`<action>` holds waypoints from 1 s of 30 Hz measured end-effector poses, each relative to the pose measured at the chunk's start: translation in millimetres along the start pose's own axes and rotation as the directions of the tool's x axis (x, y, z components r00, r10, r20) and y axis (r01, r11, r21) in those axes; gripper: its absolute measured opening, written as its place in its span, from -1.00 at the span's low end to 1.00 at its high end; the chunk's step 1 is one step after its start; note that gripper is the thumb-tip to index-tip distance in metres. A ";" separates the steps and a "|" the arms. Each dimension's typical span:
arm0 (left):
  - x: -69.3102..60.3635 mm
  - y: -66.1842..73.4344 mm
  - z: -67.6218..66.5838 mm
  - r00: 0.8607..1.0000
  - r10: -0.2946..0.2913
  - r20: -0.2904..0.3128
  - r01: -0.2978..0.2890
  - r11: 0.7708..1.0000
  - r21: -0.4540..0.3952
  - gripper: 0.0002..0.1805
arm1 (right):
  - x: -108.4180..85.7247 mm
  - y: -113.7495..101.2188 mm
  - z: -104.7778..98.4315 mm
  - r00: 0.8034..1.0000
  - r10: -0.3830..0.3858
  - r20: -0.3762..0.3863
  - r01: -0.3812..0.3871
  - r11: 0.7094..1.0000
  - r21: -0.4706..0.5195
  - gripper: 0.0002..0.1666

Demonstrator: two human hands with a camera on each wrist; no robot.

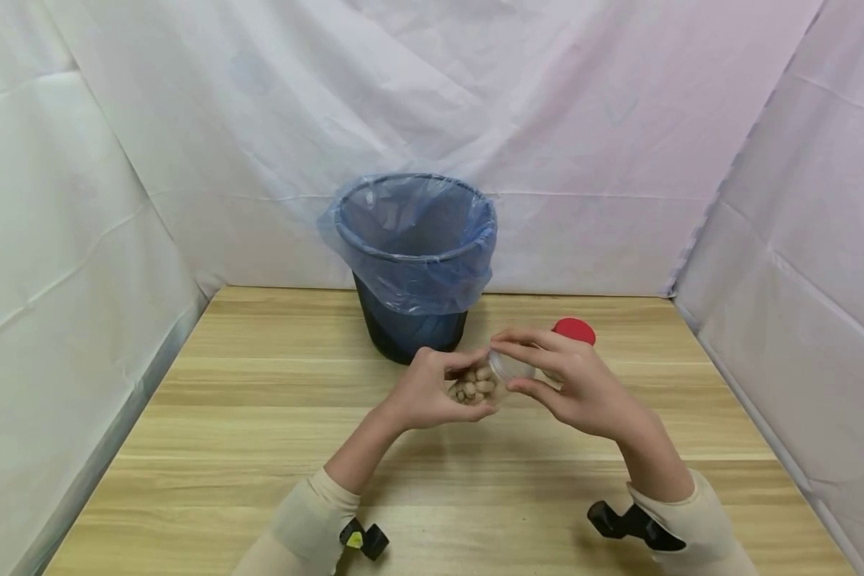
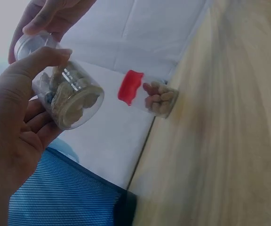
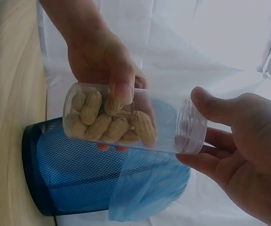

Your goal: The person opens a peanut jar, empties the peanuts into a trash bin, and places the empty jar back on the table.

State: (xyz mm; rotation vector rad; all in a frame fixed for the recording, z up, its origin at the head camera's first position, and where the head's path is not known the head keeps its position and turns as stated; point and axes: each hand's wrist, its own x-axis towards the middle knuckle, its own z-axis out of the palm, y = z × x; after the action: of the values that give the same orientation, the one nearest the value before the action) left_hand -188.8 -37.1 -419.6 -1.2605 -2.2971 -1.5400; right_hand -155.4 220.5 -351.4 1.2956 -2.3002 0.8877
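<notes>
A clear plastic jar [image 3: 149, 101] of unshelled peanuts [image 3: 98, 126] is tilted above the table between both hands. My left hand [image 1: 426, 394] grips its body, thumb on one side and fingers on the other. At the jar's other end, the thumb and fingertips of my right hand [image 1: 579, 386] pinch the clear ridged lid [image 3: 196, 126]. Whether that lid is loose on the rim, I cannot tell. Behind my right hand stands a second clear jar [image 2: 156, 98] with a red lid [image 1: 574, 330] and peanuts inside, mostly hidden in the head view.
A dark mesh waste bin [image 1: 406, 340] lined with a blue plastic bag [image 1: 432, 288] stands at the back of the wooden table [image 1: 259, 416], just beyond my left hand. White cloth [image 1: 583, 144] encloses the back and sides.
</notes>
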 end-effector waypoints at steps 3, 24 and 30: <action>-0.1 4.0 -3.2 1.000 -0.006 0.014 0.007 0.999 -0.035 -0.24 | 1.1 -4.2 -3.3 1.000 -0.022 0.007 0.022 0.999 0.032 -0.32; 4.3 14.0 -8.9 0.998 0.034 -0.046 -0.020 0.960 0.280 -0.22 | 2.1 -10.4 5.8 0.977 0.176 -0.122 -0.193 0.970 -0.150 -0.29; 4.3 12.1 -12.2 1.000 0.028 -0.004 -0.027 0.974 0.227 -0.24 | 0.8 -2.8 2.0 0.990 0.127 -0.053 -0.130 0.990 -0.047 -0.30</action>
State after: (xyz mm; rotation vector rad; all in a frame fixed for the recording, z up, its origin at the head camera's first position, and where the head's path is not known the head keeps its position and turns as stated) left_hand -187.5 -42.7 -402.9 -1.2189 -2.3589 -1.2281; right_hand -153.5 217.6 -351.4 1.1025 -2.3733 0.8860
